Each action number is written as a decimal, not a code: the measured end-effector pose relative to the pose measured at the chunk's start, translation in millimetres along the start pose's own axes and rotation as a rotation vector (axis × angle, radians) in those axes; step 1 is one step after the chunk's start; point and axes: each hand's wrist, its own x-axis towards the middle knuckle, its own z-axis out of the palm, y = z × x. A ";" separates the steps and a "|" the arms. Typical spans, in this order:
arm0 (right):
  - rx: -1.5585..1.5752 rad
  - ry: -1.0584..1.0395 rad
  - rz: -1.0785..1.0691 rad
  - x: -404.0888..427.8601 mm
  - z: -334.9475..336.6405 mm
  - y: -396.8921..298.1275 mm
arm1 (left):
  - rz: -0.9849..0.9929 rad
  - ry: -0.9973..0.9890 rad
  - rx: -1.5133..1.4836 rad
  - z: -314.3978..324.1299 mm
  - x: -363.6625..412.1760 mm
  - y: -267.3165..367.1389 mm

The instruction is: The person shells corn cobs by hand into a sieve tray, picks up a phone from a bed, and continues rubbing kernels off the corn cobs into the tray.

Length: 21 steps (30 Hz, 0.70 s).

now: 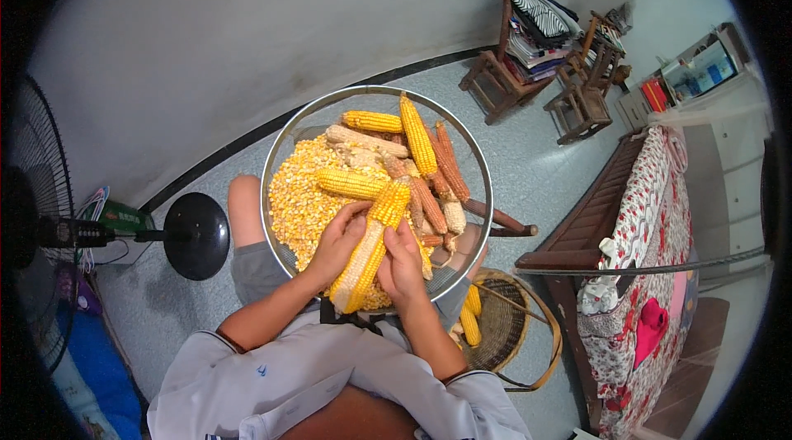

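Observation:
Both hands hold one yellow ear of corn, partly stripped along its length so that a pale strip of cob shows. My left hand grips its left side and my right hand its right side. Beneath them a round metal-rimmed mesh sieve rests over my lap. Loose kernels are heaped in its left half. Bare reddish and pale cobs lie in the right half. More yellow ears are among them, one leaning over the cobs and another on the kernels.
To the right on the floor stands a woven basket with a handle and a few ears of corn. A standing fan is at left. Wooden chairs stand near the wall, one stacked with cloths. At far right is a bed with flowered bedding.

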 end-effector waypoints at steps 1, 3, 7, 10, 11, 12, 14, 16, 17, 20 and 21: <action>0.002 0.001 -0.001 -0.4 -3.0 3.2 | -0.080 -0.030 -0.043 5.8 2.1 6.7; -0.046 0.033 -0.032 -1.5 -5.6 7.8 | -0.084 -0.036 0.026 16.0 6.2 14.9; -0.080 0.068 -0.071 -2.7 -4.0 8.0 | -0.139 0.008 0.034 15.9 14.6 3.2; -0.118 0.060 -0.076 -1.5 -5.5 6.5 | -0.200 -0.065 -0.070 12.9 16.6 3.1; -0.130 0.053 -0.093 -1.1 -7.8 7.9 | -0.197 -0.149 -0.131 12.4 16.8 4.6; -0.144 0.048 -0.110 -1.5 -10.4 9.9 | -0.198 -0.150 -0.130 12.3 16.1 4.9; -0.129 0.053 -0.111 -0.7 -15.5 15.1 | -0.173 -0.145 -0.062 12.5 14.4 4.5; -0.114 0.059 -0.110 -1.1 -15.4 17.3 | -0.149 -0.139 -0.058 13.7 11.5 2.8; -0.127 0.075 -0.107 -1.6 -15.5 18.0 | -0.123 -0.132 -0.054 14.4 10.2 2.0; -0.135 0.079 -0.099 -2.9 -10.9 18.4 | -0.099 -0.079 -0.064 15.8 6.8 3.0; -0.128 0.067 -0.100 -3.2 -8.7 18.2 | -0.099 -0.077 -0.065 15.0 6.7 2.8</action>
